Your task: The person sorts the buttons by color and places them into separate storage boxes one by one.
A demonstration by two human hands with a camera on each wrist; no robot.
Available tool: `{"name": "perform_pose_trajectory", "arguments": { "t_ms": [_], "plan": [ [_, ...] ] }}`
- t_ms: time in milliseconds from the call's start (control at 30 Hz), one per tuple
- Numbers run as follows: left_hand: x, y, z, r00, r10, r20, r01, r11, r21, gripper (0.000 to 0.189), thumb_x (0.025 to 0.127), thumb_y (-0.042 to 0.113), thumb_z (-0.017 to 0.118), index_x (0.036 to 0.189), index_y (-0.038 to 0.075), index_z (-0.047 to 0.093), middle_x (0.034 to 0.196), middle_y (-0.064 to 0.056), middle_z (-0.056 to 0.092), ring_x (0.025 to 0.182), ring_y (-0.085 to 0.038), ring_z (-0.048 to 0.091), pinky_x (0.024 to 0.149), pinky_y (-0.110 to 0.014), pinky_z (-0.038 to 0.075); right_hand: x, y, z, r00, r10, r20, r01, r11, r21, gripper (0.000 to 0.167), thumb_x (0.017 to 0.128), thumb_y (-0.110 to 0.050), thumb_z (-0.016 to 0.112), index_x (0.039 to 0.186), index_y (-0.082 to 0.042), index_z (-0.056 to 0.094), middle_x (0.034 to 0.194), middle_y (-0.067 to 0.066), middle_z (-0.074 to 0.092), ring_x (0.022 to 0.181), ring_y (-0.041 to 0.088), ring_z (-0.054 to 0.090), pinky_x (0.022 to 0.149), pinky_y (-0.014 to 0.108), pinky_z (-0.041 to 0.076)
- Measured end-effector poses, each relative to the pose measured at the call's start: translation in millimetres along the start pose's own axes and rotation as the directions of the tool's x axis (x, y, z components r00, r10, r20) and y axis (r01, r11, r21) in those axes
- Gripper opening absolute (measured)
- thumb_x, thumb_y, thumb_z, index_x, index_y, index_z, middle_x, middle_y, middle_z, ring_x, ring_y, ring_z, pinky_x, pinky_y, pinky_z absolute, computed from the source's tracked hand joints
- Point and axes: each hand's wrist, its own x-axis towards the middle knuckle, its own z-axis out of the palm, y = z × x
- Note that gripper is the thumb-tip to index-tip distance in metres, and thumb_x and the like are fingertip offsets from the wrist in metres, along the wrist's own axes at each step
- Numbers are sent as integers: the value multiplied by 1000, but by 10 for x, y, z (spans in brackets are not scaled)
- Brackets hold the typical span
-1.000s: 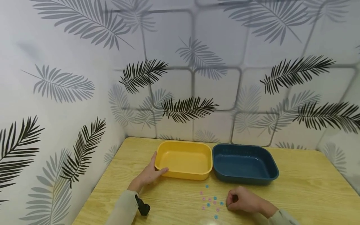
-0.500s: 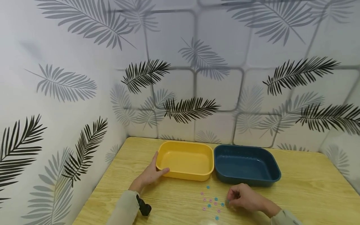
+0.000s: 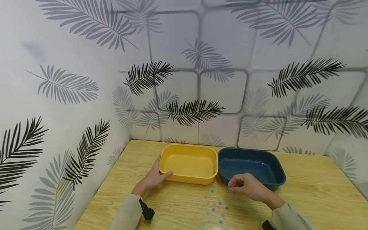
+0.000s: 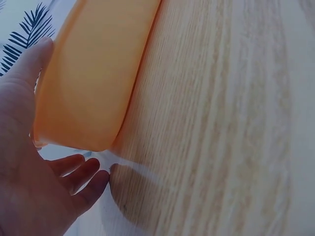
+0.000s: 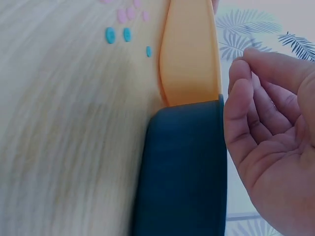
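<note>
My left hand (image 3: 152, 177) holds the near left corner of a yellow bin (image 3: 188, 180), its thumb along the front wall and its fingers by the left side. In the left wrist view, the lower fingers curl loosely past the bin's corner. A small blue button (image 3: 229, 188) is pinched between the right thumb and fingertips. That right hand (image 3: 249, 187) hovers at the front rim of a dark blue bin (image 3: 280, 184). The right wrist view does not show the pinched button. Several pink buttons (image 3: 214, 204) and blue buttons (image 3: 213, 210) lie scattered on the table.
Side by side, the two bins stand at the back of the wooden table (image 3: 178, 207), near a leaf-patterned wall (image 3: 218, 95). The loose buttons lie in front of them, left of my right forearm. Dark straps (image 3: 147, 210) sit at the wrists.
The right hand has lifted a blue button off the table and carried it away from me, up to the blue bin's front rim. The left hand stays at the yellow bin.
</note>
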Motion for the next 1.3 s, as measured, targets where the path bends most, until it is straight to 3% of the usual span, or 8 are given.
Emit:
{"name": "perform_pose_trajectory", "arguments": {
  "t_ms": [200,467,633,967,1300],
  "plan": [
    [2,-32,-10,1000,4,-5,-5,1000,-17,108,82,48,70,152,6,-1,155,-22,8,139,-38,17,110,-54,17,111,-57,0,999,9,-39,-10,999,-33,18,88,-17,68,98,-3,68,85,1,65,72,12,58,63,25,50],
    [-8,-41,-10,1000,18,-4,-18,1000,-24,109,82,48,70,151,4,-1,155,-22,8,140,-38,16,110,-53,17,271,-96,37,997,12,-77,-13,1000,-7,15,91,-17,65,99,-4,68,85,13,66,69,27,60,63,41,52],
    [-9,-33,-7,1000,9,-4,-9,1000,-28,110,81,48,71,152,5,-2,155,-21,7,140,-37,15,110,-52,16,375,-123,63,993,31,-116,-31,1000,5,12,91,-17,65,98,-9,69,84,12,67,71,26,59,64,44,52],
    [1,27,6,1000,18,4,-18,999,-39,111,81,49,70,151,5,-4,156,-21,5,140,-37,15,110,-52,16,558,-170,80,990,16,-139,-12,1000,29,16,92,-13,62,102,-1,66,88,13,66,77,35,61,68,44,52],
    [8,47,12,1000,15,1,-15,999,-31,111,81,48,71,151,4,-4,156,-20,6,140,-37,15,111,-51,15,732,-154,113,990,-19,-143,13,999,-48,13,92,-10,62,100,0,66,84,7,65,71,28,60,67,44,53]
  ]
}}
